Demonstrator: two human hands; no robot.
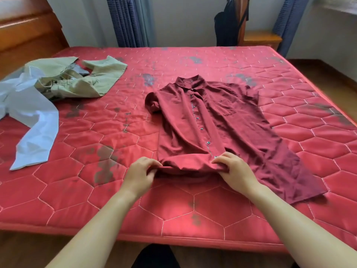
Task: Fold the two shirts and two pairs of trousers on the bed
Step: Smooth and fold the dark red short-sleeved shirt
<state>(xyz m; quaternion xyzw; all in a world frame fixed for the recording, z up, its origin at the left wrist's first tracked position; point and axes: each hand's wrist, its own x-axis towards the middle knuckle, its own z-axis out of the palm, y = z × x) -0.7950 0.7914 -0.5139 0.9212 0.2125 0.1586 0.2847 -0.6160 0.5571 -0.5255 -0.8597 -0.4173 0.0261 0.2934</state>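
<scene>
A dark red button shirt (204,120) lies front up in the middle of the red quilted mattress (81,200), collar at the far end. Its left side is folded in; its right side spreads out toward the near right. My left hand (140,176) pinches the near hem at its left corner. My right hand (232,167) grips the same hem by the button strip. The hem is rolled up slightly between them. At the far left lies a heap with khaki trousers (96,80), a white shirt (32,120) and a bit of grey cloth (79,69).
The wooden headboard (25,29) stands at the far left. Blue curtains (127,22) hang on the far wall, with a dark bag (228,24) hung above a wooden nightstand (260,39). The mattress's near edge runs just in front of me.
</scene>
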